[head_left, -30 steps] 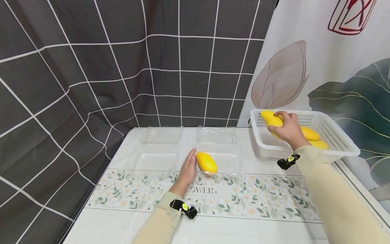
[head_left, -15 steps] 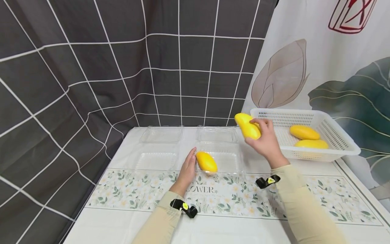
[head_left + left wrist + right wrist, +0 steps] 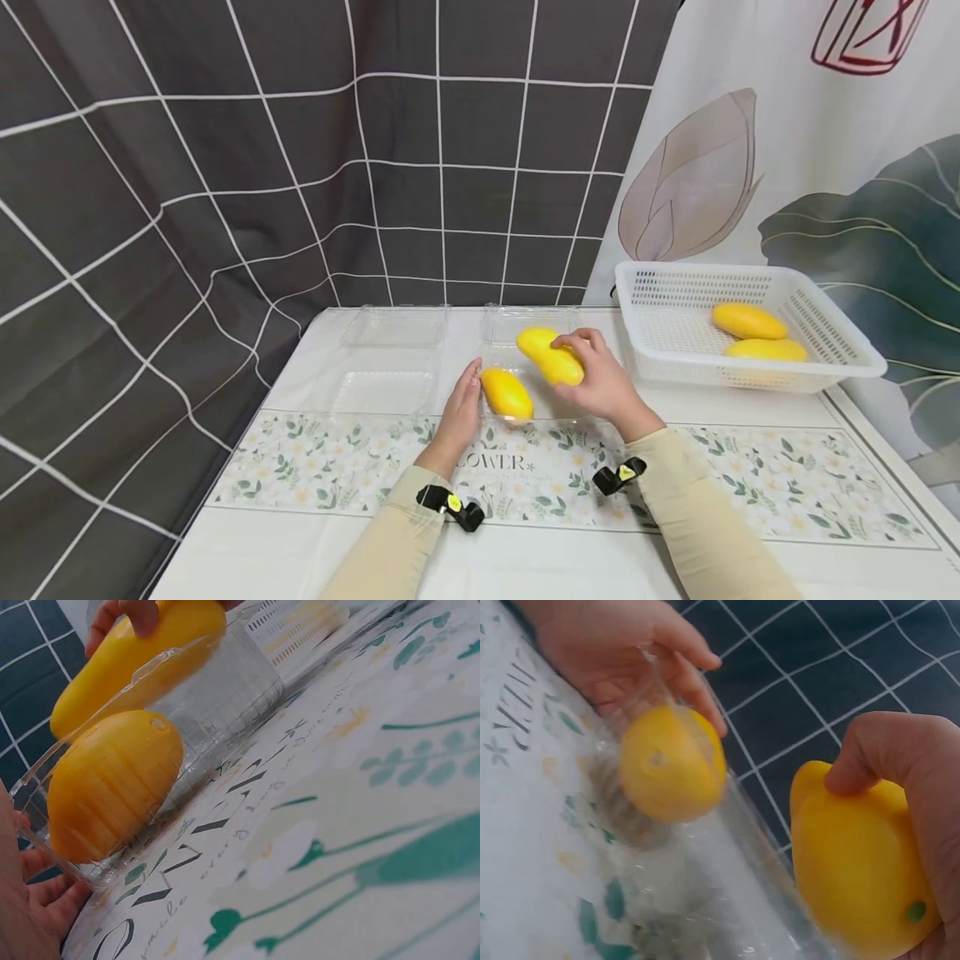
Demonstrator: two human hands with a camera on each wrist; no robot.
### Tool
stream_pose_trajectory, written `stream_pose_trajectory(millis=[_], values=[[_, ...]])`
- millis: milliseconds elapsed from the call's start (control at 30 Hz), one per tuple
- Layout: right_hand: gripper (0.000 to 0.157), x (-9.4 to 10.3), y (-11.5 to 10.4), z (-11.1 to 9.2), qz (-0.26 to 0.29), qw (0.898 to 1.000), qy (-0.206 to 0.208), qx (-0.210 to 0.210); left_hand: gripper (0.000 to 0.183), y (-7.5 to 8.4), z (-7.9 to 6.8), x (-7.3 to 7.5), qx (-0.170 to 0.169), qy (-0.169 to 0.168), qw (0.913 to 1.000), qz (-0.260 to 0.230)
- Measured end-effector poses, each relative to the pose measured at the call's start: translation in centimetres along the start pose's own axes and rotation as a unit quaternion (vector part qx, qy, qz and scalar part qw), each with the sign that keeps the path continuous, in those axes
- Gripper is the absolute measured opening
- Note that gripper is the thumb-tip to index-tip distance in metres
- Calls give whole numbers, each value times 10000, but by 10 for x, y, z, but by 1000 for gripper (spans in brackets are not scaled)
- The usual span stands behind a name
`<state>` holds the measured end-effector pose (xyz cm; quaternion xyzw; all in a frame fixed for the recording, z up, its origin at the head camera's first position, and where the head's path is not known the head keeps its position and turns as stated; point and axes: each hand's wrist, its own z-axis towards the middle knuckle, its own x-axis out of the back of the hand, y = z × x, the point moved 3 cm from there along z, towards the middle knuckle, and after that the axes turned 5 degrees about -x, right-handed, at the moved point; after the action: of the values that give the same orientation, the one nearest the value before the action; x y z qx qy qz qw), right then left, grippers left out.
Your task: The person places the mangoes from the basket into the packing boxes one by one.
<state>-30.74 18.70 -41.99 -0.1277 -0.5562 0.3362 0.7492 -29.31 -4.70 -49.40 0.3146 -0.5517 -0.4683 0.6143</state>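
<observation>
In the head view my right hand [image 3: 600,379] grips a yellow mango [image 3: 551,357] over the right-hand clear plastic clamshell box [image 3: 573,408]. A second mango [image 3: 507,394] lies in the left side of that box. My left hand [image 3: 459,417] rests along the box's left wall, fingers straight. In the left wrist view the lying mango [image 3: 116,787] shows through the clear wall, with the gripped mango [image 3: 150,660] above and behind it. The right wrist view shows my thumb pressed on the gripped mango [image 3: 855,862], which has a small green spot at one end.
A white perforated basket [image 3: 637,350] with two mangoes [image 3: 750,321] stands at the right back. Another clear clamshell box [image 3: 386,393] lies with its lid back, left of the first. A floral strip [image 3: 315,467] runs across the white tablecloth. Grid-patterned curtain hangs behind.
My right hand has lifted a mango out of the white basket and carried it left, over the clamshell box. The left hand has stayed at the box's left wall.
</observation>
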Motion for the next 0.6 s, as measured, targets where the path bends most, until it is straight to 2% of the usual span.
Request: stream_pose_trajectory(millis=[167,600], values=[[56,-10,-2,-4,-402,9986,-340,-7,47,2,1,-1,14,-52,10000,-82],[53,-26,-1,-4,-920,9934,-557,402,49,0,2,0,8,55,10000,-9]])
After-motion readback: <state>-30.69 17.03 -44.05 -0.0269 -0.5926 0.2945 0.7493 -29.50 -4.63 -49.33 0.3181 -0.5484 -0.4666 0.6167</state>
